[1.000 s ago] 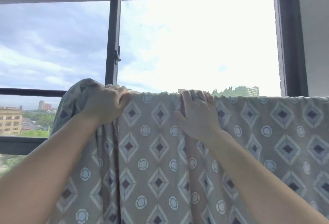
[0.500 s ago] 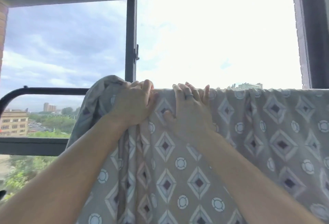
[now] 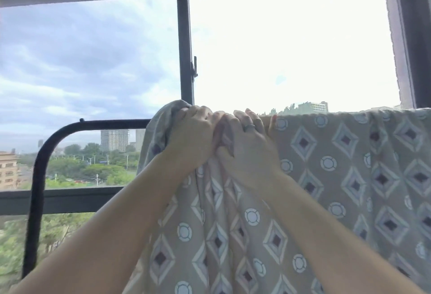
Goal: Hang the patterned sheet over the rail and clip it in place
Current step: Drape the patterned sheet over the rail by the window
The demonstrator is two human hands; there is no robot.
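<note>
The patterned sheet [image 3: 326, 177] is being held draped over the black drying rail [image 3: 77, 123] that is running across the open window; the step in hand is judged to be the hanging itself, with the clipping not yet begun, since no clip is being shown anywhere in view. To the right of the hands the sheet is lying flat over the rail, its diamond-and-circle print facing the camera. At the sheet's left end the cloth is being bunched into a grey wad [image 3: 168, 116] on top of the rail, just beside the rail's bare stretch and its downward bend.

The left hand [image 3: 193, 135] is being closed over that wad, its fingers [image 3: 200, 112] curled together on the cloth. The right hand [image 3: 247, 144], with a ring [image 3: 249, 127] on one finger, is being laid touching the left, its fingers [image 3: 242, 116] hooked over the top fold and pressed close together, pinching the sheet against the rail.

The sheet's long axis is being carried along the rail, left to right, with its free length hanging straight down on the near side; how much is hanging on the far side cannot be told.

The next move is judged to call for the bunched end being drawn leftward along the bare rail and smoothed, so that the top fold is sitting evenly before clips are being fetched. The wad is likely to slip outward past the window if it is let go early.
</note>
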